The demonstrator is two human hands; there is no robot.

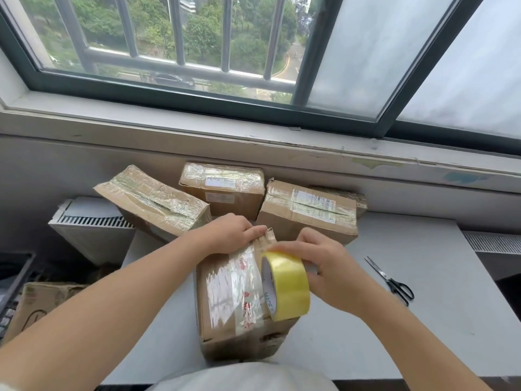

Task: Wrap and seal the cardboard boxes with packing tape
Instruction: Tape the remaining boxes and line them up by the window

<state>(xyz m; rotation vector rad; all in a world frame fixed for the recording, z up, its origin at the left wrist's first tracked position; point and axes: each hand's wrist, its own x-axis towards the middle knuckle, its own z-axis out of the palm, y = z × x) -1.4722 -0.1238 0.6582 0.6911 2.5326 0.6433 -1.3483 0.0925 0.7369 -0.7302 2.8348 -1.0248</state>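
While right hand (329, 268) grips tape roll (291, 287), flat left hand (229, 235) presses box (222, 309) on grey table (423, 320) (window (197, 52) behind).

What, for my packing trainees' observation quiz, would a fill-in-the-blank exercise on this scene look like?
1. The right hand grips a ____ roll of packing tape.
2. The left hand presses on the nearest cardboard box, at its ____ end.
3. Right of both hands, black-handled ____ lie on the grey table.
Missing words: yellow; far; scissors.
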